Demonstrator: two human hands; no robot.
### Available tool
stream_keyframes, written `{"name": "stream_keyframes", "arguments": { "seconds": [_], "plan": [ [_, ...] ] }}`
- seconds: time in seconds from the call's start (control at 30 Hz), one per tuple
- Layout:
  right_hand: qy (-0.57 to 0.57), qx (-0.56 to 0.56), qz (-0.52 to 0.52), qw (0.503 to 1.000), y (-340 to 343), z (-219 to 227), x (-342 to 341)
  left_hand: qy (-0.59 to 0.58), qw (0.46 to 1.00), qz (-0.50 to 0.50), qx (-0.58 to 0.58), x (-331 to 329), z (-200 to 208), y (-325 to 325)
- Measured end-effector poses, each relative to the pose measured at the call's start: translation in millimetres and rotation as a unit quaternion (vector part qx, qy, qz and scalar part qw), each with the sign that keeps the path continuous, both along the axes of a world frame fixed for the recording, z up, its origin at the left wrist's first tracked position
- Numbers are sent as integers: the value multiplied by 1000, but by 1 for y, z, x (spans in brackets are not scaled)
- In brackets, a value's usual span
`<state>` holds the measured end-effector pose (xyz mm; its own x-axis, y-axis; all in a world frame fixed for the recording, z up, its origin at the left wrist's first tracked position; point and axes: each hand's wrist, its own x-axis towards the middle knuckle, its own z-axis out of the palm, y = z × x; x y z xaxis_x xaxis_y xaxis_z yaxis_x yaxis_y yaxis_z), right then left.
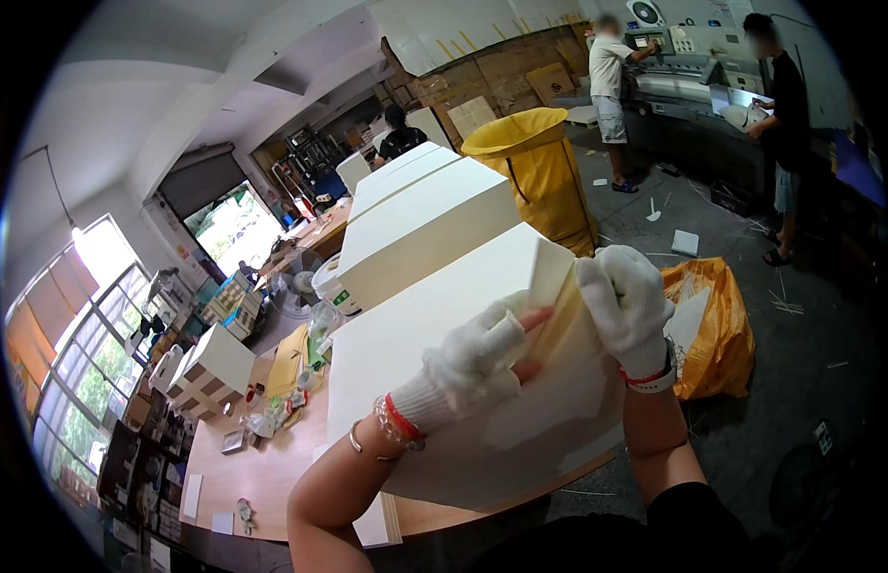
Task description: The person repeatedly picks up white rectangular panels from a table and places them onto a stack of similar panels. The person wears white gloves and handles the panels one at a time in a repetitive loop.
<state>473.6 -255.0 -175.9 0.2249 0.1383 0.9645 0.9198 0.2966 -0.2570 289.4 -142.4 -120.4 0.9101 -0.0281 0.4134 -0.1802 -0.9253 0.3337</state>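
A large stack of white sheets (425,296) lies right in front of me, its near right part bent and partly in shadow. My left hand (473,358), in a white glove with bare thumb and fingertip, rests at the bend. Its thumb and forefinger are apart, and the fingertips are blurred by motion. My right hand (623,301), also gloved, is closed at the raised right edge of the sheets. Between the hands runs a tan, blurred band (561,325) along the edge; whether it is sheet edges or a separate strip I cannot tell.
More white stacks (434,205) stand beyond. A yellow sack (530,162) and an orange bag of scraps (716,334) stand to the right. Small items and a white block (220,363) sit on the left tabletop (210,449). Two people stand by a machine (687,86); another is farther back.
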Motion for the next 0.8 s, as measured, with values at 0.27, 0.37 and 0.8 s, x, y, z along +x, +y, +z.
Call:
{"name": "stream_keyframes", "arguments": {
  "seconds": [0.27, 0.37, 0.8],
  "plan": [
    [48, 1, 10, 999, 4, -2, 0, 26, 999, -24, 1, 3, -2, 4],
    [15, 2, -3, 1000, 2, -1, 1, -23, 1000, -21, -2, 3, -4, 4],
    [39, -9, 5, 999, 3, -2, 2, 34, 999, -34, 2, 4, -4, 9]
  ]
}}
